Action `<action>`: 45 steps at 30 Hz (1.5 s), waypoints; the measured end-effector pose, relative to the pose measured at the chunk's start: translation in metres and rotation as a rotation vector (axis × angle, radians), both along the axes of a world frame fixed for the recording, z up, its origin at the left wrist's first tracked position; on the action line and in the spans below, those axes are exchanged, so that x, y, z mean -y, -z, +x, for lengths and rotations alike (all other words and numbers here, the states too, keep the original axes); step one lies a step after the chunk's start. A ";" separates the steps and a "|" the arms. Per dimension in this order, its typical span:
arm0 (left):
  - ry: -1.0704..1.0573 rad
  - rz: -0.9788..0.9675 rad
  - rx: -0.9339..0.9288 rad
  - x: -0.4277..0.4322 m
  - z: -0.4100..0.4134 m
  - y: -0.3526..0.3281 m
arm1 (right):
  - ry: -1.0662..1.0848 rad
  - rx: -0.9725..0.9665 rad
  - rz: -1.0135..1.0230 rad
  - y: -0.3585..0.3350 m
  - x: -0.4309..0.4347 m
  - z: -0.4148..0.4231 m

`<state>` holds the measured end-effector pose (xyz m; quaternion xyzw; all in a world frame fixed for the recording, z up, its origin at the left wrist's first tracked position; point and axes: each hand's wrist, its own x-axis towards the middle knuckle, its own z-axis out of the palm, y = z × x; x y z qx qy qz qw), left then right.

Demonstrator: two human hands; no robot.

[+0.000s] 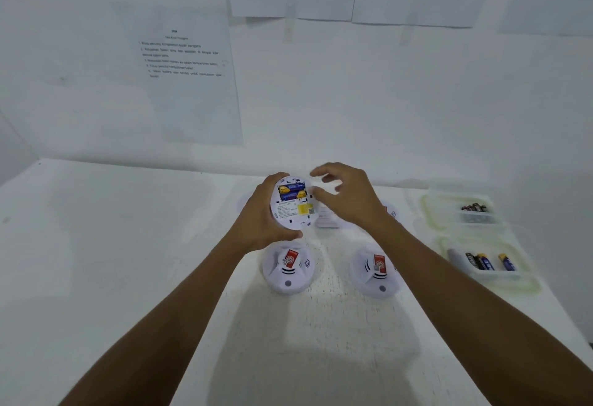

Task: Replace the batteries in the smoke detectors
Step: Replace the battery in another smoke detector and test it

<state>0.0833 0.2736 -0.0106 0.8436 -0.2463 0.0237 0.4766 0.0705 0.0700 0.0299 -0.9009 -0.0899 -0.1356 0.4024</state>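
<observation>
My left hand grips a white round smoke detector above the table, its back turned toward me. Its battery bay is uncovered, with two blue and yellow batteries inside. My right hand hovers just right of the detector with loosely spread fingers, holding nothing that I can see. Two more white smoke detectors with red stickers, one on the left and one on the right, lie face up on the table closer to me.
Two clear plastic containers stand at the right: the far one holds dark batteries, the near one holds blue and black batteries. White parts lie under my right hand. Printed sheets hang on the wall behind the white table.
</observation>
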 end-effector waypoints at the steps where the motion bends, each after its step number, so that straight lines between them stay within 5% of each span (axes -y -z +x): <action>1: 0.000 0.019 0.014 0.006 -0.001 -0.002 | -0.002 -0.017 0.002 -0.005 -0.008 -0.003; 14: -0.001 0.117 -0.151 0.039 -0.002 -0.021 | 0.243 -0.076 -0.047 -0.025 -0.035 -0.018; 22: -0.013 0.119 0.061 0.021 -0.014 -0.017 | 0.273 -0.047 -0.093 -0.025 -0.045 -0.022; 34: 0.040 0.011 0.053 0.027 -0.001 -0.001 | 0.111 0.278 -0.093 -0.002 -0.031 -0.027; 39: 0.103 -0.014 0.079 0.038 -0.002 0.000 | 0.216 0.203 0.068 -0.007 0.005 -0.048; 45: 0.214 -0.144 0.096 0.087 -0.018 -0.009 | 0.278 0.133 -0.010 0.000 0.099 -0.083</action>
